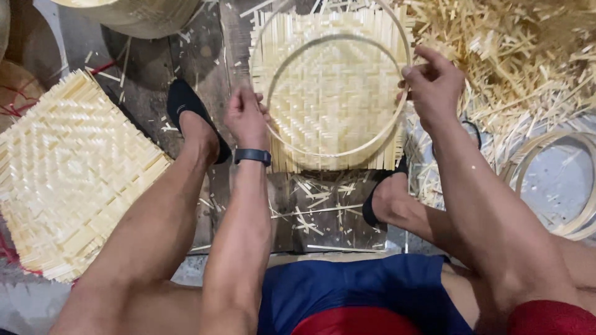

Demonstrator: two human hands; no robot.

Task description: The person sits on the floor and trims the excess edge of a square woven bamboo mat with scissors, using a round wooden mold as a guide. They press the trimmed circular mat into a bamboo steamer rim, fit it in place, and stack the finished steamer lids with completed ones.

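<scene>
A square woven bamboo mat (pixel 329 99) lies on the dark floor between my feet. Over it I hold a thin round bamboo hoop (pixel 347 38), and a second ring shows just inside it. My left hand (pixel 247 118) grips the hoop's left side; a dark band is on that wrist. My right hand (pixel 434 80) pinches the hoop at its right edge, fingers curled around it.
A stack of woven mats (pixel 68 174) lies at the left. A heap of bamboo offcuts (pixel 521 56) fills the top right, with several more hoops (pixel 577 186) at the right edge. A round basket (pixel 143 15) sits at the top. My feet in dark shoes (pixel 186 105) flank the mat.
</scene>
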